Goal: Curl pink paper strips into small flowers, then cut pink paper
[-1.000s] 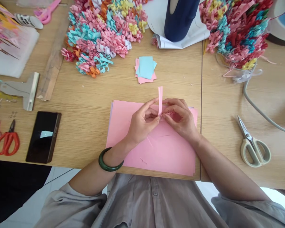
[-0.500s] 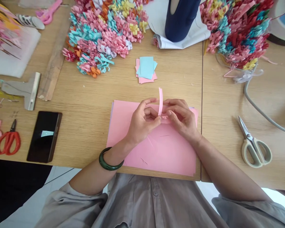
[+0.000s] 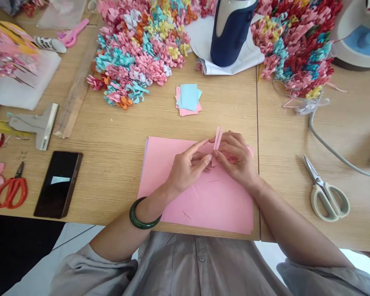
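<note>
A narrow pink paper strip [image 3: 218, 139], split into two prongs at its top, stands up between my hands. My right hand [image 3: 240, 162] pinches it with thumb and fingers near its middle. More crumpled pink paper shows partly behind the right fingers. My left hand [image 3: 185, 166] is at the strip's lower part, its thumb bent in towards the other fingers and the index finger stretched along behind. The exact contact of the left fingertips is partly hidden. Beneath both hands lies a pink sheet stack [image 3: 172, 201] with several thin paper slivers on it.
Small blue and pink paper squares [image 3: 189, 97] lie ahead. Colourful paper flower heaps [image 3: 142, 53] and a dark blue tumbler [image 3: 232, 39] stand at the back. Beige scissors [image 3: 329, 197] rest at right; a phone [image 3: 58, 185], red scissors [image 3: 12, 189] and a metal scraper [image 3: 38, 125] at left.
The strip has turned and now shows two prongs at the top. My right fingers have closed on it, while my left thumb and fingers have shifted lower on it. The view has tilted slightly.
</note>
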The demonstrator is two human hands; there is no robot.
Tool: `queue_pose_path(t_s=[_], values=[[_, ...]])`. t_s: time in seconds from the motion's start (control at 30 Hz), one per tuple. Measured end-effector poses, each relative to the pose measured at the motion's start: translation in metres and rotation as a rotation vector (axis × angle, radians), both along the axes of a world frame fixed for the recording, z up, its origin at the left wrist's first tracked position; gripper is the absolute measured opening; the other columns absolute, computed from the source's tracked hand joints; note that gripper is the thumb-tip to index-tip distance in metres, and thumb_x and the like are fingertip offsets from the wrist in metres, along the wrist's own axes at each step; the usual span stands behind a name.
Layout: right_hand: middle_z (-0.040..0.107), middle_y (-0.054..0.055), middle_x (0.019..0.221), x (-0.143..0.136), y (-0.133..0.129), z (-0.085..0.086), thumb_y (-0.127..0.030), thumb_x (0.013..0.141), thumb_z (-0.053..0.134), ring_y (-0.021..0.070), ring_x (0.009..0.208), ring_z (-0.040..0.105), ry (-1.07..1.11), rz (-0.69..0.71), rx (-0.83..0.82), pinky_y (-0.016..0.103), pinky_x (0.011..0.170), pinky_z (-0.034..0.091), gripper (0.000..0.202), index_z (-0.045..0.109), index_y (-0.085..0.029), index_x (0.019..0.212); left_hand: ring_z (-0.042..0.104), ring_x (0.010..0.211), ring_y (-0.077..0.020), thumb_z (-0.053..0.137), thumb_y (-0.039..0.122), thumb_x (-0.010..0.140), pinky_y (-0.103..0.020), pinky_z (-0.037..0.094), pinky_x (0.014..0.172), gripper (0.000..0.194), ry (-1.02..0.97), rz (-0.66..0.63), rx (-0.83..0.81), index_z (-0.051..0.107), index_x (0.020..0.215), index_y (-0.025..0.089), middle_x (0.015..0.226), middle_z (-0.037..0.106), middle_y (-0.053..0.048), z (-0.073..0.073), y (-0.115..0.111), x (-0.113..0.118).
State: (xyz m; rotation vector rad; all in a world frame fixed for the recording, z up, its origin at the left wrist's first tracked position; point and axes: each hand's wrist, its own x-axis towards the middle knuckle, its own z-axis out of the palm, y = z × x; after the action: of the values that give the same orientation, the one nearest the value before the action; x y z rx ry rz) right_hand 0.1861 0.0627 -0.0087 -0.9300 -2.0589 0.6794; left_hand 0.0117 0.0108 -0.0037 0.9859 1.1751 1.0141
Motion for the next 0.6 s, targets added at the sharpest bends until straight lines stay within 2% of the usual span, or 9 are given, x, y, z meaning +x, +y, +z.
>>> queue_pose_path(t_s=[0.13, 0.23, 0.3, 0.4, 0.47, 0.53, 0.6], values=[[0.07, 0.005, 0.113, 0.006, 0.006, 0.006, -0.028, 0.088, 0.063, 0.026, 0.112, 0.06, -0.137, 0.086, 0.144, 0.06, 0.114, 0.037, 0.017, 0.061, -0.024, 0.072, 0.073, 0.079, -0.0156, 0.065, 0.044, 0.089, -0.027, 0.062, 0.073, 0.042, 0.094, 0.099, 0.09, 0.07, 0.12, 0.015, 0.102, 0.076, -0.01, 0.006, 0.006, -0.01], [0.068, 0.003, 0.118, 0.009, 0.007, 0.009, -0.026, 0.084, 0.065, 0.0273, 0.119, 0.059, -0.226, 0.182, 0.215, 0.063, 0.119, 0.029, 0.015, 0.061, -0.024, 0.07, 0.072, 0.081, -0.015, 0.07, 0.043, 0.085, -0.026, 0.06, 0.077, 0.038, 0.051, 0.076, 0.074, 0.074, 0.113, 0.017, 0.107, 0.076, -0.009, 0.01, 0.011, -0.018], [0.068, 0.003, 0.119, 0.011, 0.008, 0.01, -0.025, 0.083, 0.065, 0.028, 0.122, 0.058, -0.274, 0.243, 0.226, 0.064, 0.12, 0.026, 0.015, 0.062, -0.024, 0.068, 0.07, 0.079, -0.0131, 0.076, 0.039, 0.08, -0.024, 0.059, 0.076, 0.033, 0.051, 0.039, 0.07, 0.076, 0.106, 0.018, 0.101, 0.076, -0.007, 0.009, 0.013, -0.021], [0.071, 0.003, 0.116, 0.012, 0.008, 0.011, -0.024, 0.083, 0.063, 0.0276, 0.12, 0.06, -0.316, 0.293, 0.209, 0.064, 0.121, 0.024, 0.016, 0.063, -0.023, 0.068, 0.064, 0.065, -0.0087, 0.078, 0.034, 0.078, -0.019, 0.054, 0.064, 0.019, 0.139, 0.023, 0.11, 0.077, 0.085, 0.017, 0.079, 0.074, -0.002, 0.005, 0.014, -0.023], [0.073, 0.001, 0.112, 0.012, 0.008, 0.01, -0.025, 0.085, 0.062, 0.0267, 0.118, 0.061, -0.322, 0.265, 0.195, 0.063, 0.122, 0.022, 0.013, 0.065, -0.023, 0.072, 0.061, 0.059, -0.0078, 0.078, 0.033, 0.079, -0.019, 0.052, 0.06, 0.018, 0.179, 0.037, 0.122, 0.075, 0.078, 0.016, 0.07, 0.071, 0.0, 0.002, 0.014, -0.022], [0.075, 0.0, 0.108, 0.011, 0.007, 0.01, -0.028, 0.087, 0.063, 0.025, 0.114, 0.063, -0.294, 0.169, 0.184, 0.062, 0.124, 0.019, 0.009, 0.067, -0.024, 0.08, 0.061, 0.061, -0.008, 0.077, 0.033, 0.079, -0.019, 0.052, 0.062, 0.018, 0.188, 0.046, 0.116, 0.074, 0.077, 0.015, 0.07, 0.07, 0.0, 0.001, 0.013, -0.021], [0.077, -0.001, 0.101, 0.008, 0.004, 0.011, -0.03, 0.089, 0.064, 0.0227, 0.108, 0.066, -0.236, 0.054, 0.166, 0.059, 0.123, 0.022, 0.006, 0.067, -0.025, 0.089, 0.063, 0.064, -0.0084, 0.076, 0.033, 0.08, -0.019, 0.053, 0.064, 0.018, 0.184, 0.049, 0.105, 0.074, 0.077, 0.015, 0.073, 0.072, -0.001, 0.001, 0.012, -0.018]])
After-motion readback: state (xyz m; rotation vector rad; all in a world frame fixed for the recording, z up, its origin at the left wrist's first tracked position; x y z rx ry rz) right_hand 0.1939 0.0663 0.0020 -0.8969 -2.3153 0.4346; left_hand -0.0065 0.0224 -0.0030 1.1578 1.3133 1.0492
